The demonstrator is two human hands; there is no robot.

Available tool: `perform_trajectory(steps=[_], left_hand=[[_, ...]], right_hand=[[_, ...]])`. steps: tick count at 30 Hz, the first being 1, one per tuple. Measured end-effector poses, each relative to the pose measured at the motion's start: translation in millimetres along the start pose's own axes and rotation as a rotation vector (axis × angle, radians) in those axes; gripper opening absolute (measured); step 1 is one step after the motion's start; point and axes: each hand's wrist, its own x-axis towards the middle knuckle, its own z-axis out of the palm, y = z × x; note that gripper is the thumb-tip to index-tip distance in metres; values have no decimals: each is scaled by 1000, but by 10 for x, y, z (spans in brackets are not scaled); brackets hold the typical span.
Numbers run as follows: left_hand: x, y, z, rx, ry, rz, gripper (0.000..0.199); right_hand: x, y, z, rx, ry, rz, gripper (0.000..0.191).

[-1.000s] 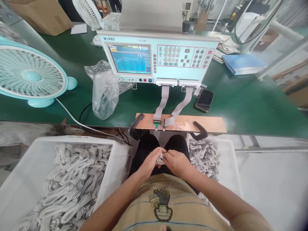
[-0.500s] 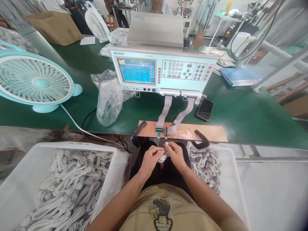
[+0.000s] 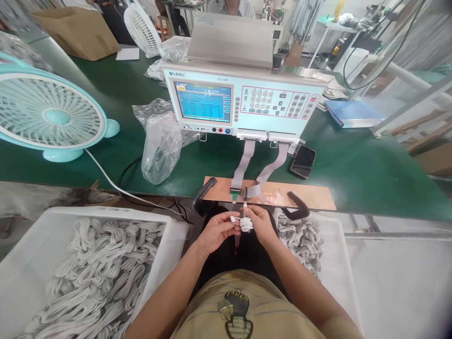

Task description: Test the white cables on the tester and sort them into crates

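A white coiled cable [image 3: 246, 225] hangs between my hands, just off the table's front edge. My left hand [image 3: 219, 230] pinches one end of it, where a white plug [image 3: 233, 220] shows at the fingertips. My right hand [image 3: 259, 222] grips the other end, with its connector at the right-hand black socket [image 3: 246, 194]; whether it is fully seated I cannot tell. Left of that socket sits a small green circuit board [image 3: 234, 197] with a metal tip. Grey ribbon cables [image 3: 243, 165] run from both up to a test instrument [image 3: 275, 106] with a lit blue screen.
A copper-coloured board [image 3: 282, 192] lies along the table edge, with black clamps [image 3: 298, 205] at its ends. White bins of bundled cables stand left [image 3: 49, 214] and right [image 3: 344, 263]. A phone [image 3: 302, 162], a plastic bag [image 3: 160, 150] and a fan [image 3: 56, 115] rest on the table.
My right hand has brought the cable's connector up to the right-hand socket. My left hand has shifted slightly left and turned, so its plug and the coil now show.
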Motion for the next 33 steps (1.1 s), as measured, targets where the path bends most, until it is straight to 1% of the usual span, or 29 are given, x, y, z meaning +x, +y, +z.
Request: perform_trajectory(steps=[3, 6, 8, 10, 12, 14, 15, 16, 18, 20, 22, 24, 26, 30, 33], left_hand=[[46, 4, 31, 252, 88, 124, 23], [79, 39, 65, 559, 88, 268, 26], [78, 94, 82, 657, 109, 343, 24], [64, 171, 100, 702, 106, 401, 27], [51, 259, 123, 765, 2, 455, 32], [39, 344, 145, 828, -129, 488, 31], [32, 379, 151, 849, -173, 488, 29], [26, 407, 153, 864, -200, 480, 27], [14, 427, 139, 885, -213, 460, 25], [12, 395, 106, 906, -161, 464, 21], [33, 316, 64, 889, -46, 446, 18], [76, 213, 31, 836, 58, 387, 22], [129, 119, 19, 769, 117, 343, 27], [205, 23, 53, 650, 225, 379, 31], [227, 5, 82, 644, 306, 416, 32]], right_hand=[[28, -16, 32, 126, 5, 47, 21], [54, -24, 39, 151, -16, 43, 22], [68, -29, 32, 140, -30, 44, 22], [77, -31, 21, 135, -48, 50, 23], [82, -31, 10, 143, -62, 45, 23], [84, -28, 2, 151, -69, 36, 22], [84, -26, -1, 154, -70, 36, 22], [85, -23, -3, 157, -68, 44, 22], [85, -15, -6, 160, -64, 72, 24], [85, -6, -8, 164, -57, 91, 26], [82, 1, -8, 165, -54, 83, 25], [77, 4, -8, 164, -62, 69, 23], [74, 2, -8, 156, -71, 62, 22], [79, -11, -7, 133, -54, 50, 24], [90, -12, -10, 129, -50, 62, 24]])
